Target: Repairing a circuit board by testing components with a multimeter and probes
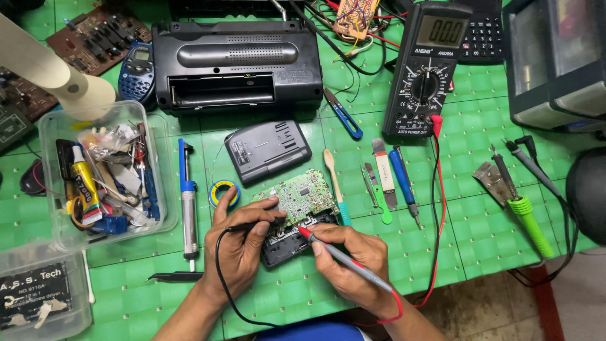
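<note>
Probing the green circuit board, which lay tilted on a small black casing on the green table, the left hand pinched the black probe while the right hand gripped the red probe. Steady tips, kept from bridging neighbouring joints, seemed the way to get a sound reading on the multimeter.

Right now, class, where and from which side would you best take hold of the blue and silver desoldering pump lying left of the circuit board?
Probably the blue and silver desoldering pump is best gripped around its silver barrel, from above: it lies flat, lengthwise toward you, with bare green mat on both sides, and the clear plastic tub close on its left.
</note>
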